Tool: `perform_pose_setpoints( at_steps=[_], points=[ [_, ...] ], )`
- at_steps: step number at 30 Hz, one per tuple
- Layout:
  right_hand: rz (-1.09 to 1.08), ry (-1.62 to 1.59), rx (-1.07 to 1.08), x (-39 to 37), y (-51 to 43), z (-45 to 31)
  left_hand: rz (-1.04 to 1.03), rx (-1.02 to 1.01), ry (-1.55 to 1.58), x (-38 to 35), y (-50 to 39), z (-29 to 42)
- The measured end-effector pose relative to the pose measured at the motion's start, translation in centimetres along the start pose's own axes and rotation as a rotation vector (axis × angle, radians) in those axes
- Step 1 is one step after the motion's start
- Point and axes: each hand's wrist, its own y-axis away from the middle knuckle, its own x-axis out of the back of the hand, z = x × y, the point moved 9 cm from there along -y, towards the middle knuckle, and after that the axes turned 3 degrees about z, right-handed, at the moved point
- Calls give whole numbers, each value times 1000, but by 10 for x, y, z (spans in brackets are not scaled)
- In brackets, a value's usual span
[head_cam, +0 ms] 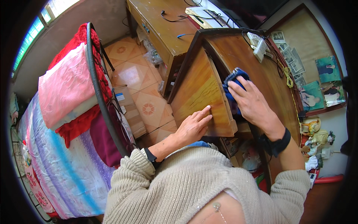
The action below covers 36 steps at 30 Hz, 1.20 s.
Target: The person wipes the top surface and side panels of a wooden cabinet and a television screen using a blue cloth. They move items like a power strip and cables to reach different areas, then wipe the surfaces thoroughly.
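A wooden cabinet [237, 47] stands before me with its wood-grained door [193, 92] partly swung out. My left hand [194, 124] lies with its fingers spread on the door's outer face, near the free edge, and holds nothing. In my right hand [251, 100] is a dark blue cloth [237, 75], bunched under the fingers at the door's upper edge. Part of the cloth hangs behind the door, where my hand and the panel hide it. Below the door, a clear plastic bag [251, 161] and other items show inside the cabinet.
A bed with a dark metal frame [96, 67] and folded pink bedding [67, 86] is at left. A flattened cardboard box [130, 112] lies on the tiled floor [148, 106]. Beyond is a wooden desk [167, 30] with cables. A power strip [258, 46] rests on the cabinet.
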Motion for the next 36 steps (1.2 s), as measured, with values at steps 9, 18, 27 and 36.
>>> perform_pose_setpoints(
  at_steps=[9, 18, 27, 36],
  points=[
    [-70, -121, -105, 19, 81, -20, -54, -5, 11, -38, -27, 6],
    [73, -1116, -733, 40, 83, 56, -7, -2, 37, -41, -22, 3],
    [392, -1671, -1012, 33, 65, 65, 86, -4, 39, -42, -38, 8],
    [419, -1987, -1149, -48, 58, -51, 97, 446, 1256, -2, -19, 20]
  ],
)
